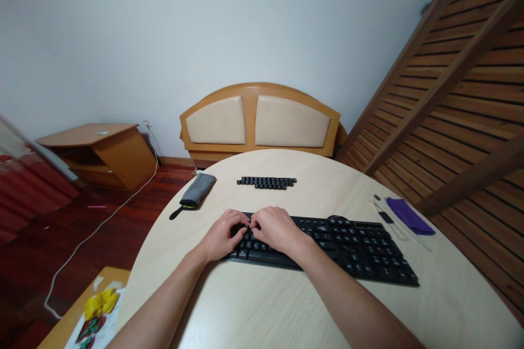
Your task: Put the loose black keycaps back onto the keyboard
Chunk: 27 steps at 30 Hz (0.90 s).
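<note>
Both hands meet on the left end of a black plastic computer keyboard [352, 245], centre of the frame.

The left hand [223, 234] and right hand [275, 227] sit side by side, touching, fingers curled down onto the keys; whether they pinch a key is hidden. The keyboard lies on a round pale wooden table [262, 305]. Above it lie rows of loose black keycaps [266, 182], to their left a grey fabric pouch [197, 191], and at right a purple cloth [409, 216].

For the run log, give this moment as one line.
left hand: on keyboard | right hand: on keyboard | keycaps: row behind keyboard
</note>
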Each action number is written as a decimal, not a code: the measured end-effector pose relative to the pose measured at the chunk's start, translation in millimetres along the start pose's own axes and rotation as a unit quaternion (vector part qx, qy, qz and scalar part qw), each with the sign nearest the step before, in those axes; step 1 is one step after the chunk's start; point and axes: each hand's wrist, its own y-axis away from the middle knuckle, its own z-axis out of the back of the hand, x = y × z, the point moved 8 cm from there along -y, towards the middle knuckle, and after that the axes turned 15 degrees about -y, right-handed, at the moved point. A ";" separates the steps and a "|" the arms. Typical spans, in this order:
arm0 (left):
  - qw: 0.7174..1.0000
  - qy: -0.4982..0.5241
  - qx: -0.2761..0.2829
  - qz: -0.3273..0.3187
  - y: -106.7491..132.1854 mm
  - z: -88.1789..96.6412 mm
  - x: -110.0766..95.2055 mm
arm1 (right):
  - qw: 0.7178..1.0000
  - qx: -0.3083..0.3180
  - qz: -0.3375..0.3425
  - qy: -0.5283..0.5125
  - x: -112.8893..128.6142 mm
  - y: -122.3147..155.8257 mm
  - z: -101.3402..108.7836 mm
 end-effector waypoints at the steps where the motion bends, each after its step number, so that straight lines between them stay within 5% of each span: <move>1: 1.000 -0.010 0.000 -0.001 -0.2 0.8 -0.9 | 1.000 -0.002 -0.003 0.011 0.9 -0.2 -1.4; 20: 1.000 -0.009 0.014 -0.002 -1.5 -1.5 -1.5 | 0.995 0.028 0.007 0.091 15.7 -0.3 -16.7; 27: 1.000 -0.011 0.011 -0.010 -2.0 -0.5 -1.3 | 0.998 0.033 0.022 0.047 9.2 2.8 -4.4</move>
